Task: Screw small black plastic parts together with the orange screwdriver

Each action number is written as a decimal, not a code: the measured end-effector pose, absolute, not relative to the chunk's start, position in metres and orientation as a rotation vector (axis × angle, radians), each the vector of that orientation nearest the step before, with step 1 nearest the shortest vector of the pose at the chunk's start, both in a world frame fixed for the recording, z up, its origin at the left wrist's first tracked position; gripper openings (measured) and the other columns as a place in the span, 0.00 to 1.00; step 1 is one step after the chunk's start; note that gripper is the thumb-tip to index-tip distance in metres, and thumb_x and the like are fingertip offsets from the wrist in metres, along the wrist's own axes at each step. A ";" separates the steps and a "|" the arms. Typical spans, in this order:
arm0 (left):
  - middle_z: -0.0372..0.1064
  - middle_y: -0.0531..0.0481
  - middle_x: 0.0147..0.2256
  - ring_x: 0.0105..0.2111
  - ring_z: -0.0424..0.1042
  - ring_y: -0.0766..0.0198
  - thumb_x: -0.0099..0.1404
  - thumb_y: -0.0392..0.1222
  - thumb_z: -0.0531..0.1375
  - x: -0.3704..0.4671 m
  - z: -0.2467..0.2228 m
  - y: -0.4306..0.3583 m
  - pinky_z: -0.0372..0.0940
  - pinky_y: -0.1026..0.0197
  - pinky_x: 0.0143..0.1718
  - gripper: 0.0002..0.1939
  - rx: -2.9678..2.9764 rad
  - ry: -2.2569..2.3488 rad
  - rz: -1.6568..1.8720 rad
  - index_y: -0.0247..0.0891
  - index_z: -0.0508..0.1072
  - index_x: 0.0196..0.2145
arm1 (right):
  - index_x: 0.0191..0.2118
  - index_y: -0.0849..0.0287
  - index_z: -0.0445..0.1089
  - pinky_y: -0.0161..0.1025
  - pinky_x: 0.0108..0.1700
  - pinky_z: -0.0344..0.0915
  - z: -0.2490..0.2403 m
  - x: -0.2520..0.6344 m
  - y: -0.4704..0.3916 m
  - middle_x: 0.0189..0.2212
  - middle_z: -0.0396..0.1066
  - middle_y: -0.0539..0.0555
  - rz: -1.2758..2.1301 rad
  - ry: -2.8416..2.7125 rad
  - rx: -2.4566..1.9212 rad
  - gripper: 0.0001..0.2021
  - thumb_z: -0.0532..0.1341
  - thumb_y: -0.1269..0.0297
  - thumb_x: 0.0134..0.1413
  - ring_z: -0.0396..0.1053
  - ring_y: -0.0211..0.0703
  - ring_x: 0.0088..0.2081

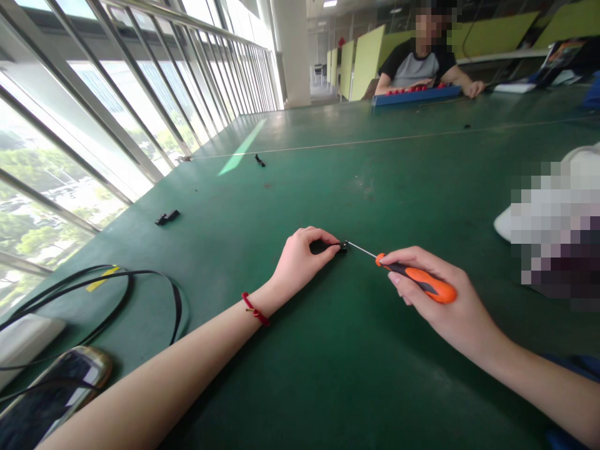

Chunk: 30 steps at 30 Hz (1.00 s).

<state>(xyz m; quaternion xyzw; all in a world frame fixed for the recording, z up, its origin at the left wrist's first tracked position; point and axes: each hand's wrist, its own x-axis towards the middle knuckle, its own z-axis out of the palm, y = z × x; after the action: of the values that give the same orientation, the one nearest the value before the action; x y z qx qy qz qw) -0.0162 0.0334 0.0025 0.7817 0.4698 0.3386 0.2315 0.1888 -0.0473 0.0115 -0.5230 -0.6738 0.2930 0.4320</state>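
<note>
My left hand (304, 259), with a red cord on its wrist, pinches a small black part (343, 247) on the green table (300, 369). In my right hand (434, 290) is an orange and black screwdriver (434, 286), its shaft pointing left. The screwdriver's tip meets or nearly meets the black part's right end; whether they touch is too small to tell. Thumb and fingers of my right hand wrap round the handle.
Two small black pieces (167, 217) (260, 160) lie at the left and farther back. A phone (60, 394), black cable (175, 306) and white box (28, 340) are at the lower left. Across the table, a person sits behind a blue tray (417, 95). Railings (187, 37) line the left.
</note>
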 end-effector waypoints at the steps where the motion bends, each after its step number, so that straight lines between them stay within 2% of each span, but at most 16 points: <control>1: 0.73 0.51 0.35 0.38 0.70 0.61 0.60 0.41 0.59 -0.016 0.004 0.033 0.64 0.57 0.44 0.06 2.152 1.300 0.935 0.39 0.75 0.33 | 0.37 0.57 0.69 0.33 0.26 0.64 0.011 0.189 -0.047 0.30 0.70 0.51 0.730 -1.685 -1.308 0.07 0.58 0.61 0.55 0.66 0.35 0.25; 4: 0.72 0.50 0.36 0.39 0.69 0.61 0.60 0.41 0.58 -0.014 0.007 0.029 0.63 0.56 0.44 0.06 2.192 1.315 0.983 0.39 0.74 0.32 | 0.38 0.57 0.70 0.33 0.27 0.65 0.010 0.190 -0.046 0.32 0.71 0.51 0.699 -1.697 -1.324 0.08 0.58 0.60 0.55 0.67 0.35 0.26; 8: 0.71 0.50 0.35 0.39 0.67 0.61 0.59 0.38 0.58 -0.012 0.009 0.023 0.63 0.57 0.44 0.04 2.355 1.230 1.015 0.39 0.73 0.31 | 0.36 0.56 0.71 0.35 0.35 0.66 0.007 0.192 -0.042 0.35 0.72 0.52 0.624 -1.737 -1.348 0.07 0.59 0.60 0.54 0.70 0.39 0.33; 11: 0.71 0.50 0.36 0.39 0.66 0.61 0.57 0.37 0.59 -0.011 0.008 0.021 0.63 0.56 0.45 0.03 2.480 1.194 0.952 0.39 0.73 0.30 | 0.37 0.55 0.70 0.36 0.36 0.66 0.005 0.193 -0.040 0.37 0.73 0.52 0.646 -1.785 -1.408 0.08 0.59 0.59 0.54 0.70 0.41 0.36; 21: 0.71 0.50 0.39 0.42 0.66 0.58 0.56 0.38 0.60 -0.013 0.005 0.023 0.62 0.54 0.45 0.03 2.555 1.290 0.830 0.40 0.75 0.29 | 0.36 0.55 0.68 0.35 0.35 0.64 0.006 0.193 -0.039 0.33 0.71 0.50 0.631 -1.905 -1.406 0.05 0.57 0.64 0.54 0.69 0.39 0.32; 30: 0.73 0.51 0.39 0.41 0.67 0.59 0.57 0.37 0.59 -0.014 0.003 0.024 0.64 0.54 0.45 0.05 2.506 1.280 0.844 0.39 0.76 0.31 | 0.37 0.53 0.68 0.36 0.37 0.62 0.004 0.194 -0.039 0.35 0.70 0.49 0.711 -1.920 -1.477 0.06 0.57 0.63 0.53 0.68 0.39 0.33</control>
<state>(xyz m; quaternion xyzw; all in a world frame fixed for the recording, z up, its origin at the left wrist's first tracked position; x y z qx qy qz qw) -0.0136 0.0237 0.0032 0.8486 0.4336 0.2856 0.1015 0.1936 -0.0386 0.0038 -0.5575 -0.7246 0.2684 0.3034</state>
